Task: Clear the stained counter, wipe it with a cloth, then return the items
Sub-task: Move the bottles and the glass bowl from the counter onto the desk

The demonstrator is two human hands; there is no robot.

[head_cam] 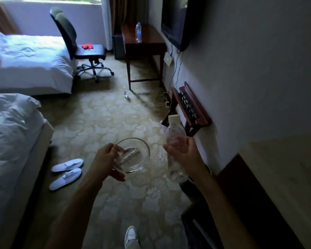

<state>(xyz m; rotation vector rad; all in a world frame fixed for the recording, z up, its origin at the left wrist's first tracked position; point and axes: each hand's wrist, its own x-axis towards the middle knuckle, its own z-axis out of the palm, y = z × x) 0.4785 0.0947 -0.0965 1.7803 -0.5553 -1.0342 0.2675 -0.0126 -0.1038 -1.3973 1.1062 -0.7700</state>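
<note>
Over the carpet [106, 112], between the beds and the wall, we carry two things in our hands, well away from any surface. Our left hand [106, 160] is curled around the near rim of a glass bowl [133, 155], thumb over the edge and fingers beneath; something pale and longish lies inside it, but we cannot tell what. Our right hand [182, 151] is wrapped around the middle of a clear bottle [174, 150].

We judge that we are in one of the carrying stages, either clearing things off or bringing them back; the view alone does not settle which. The wooden surface [144, 38] by the window, well ahead, holds only a second bottle [138, 32], and a red cloth [87, 46] lies on the seat of the chair [90, 51] beside it. We cannot tell from here whether that top is stained or already wiped. Either way, the bowl and bottle in our hands have not yet been set down.

The bottle's long axis runs nearly upright, leaning a little, with its white cap at the top pointing up and away from us and its base low, toward us. The bowl tilts slightly, its open mouth facing up toward us.
</note>
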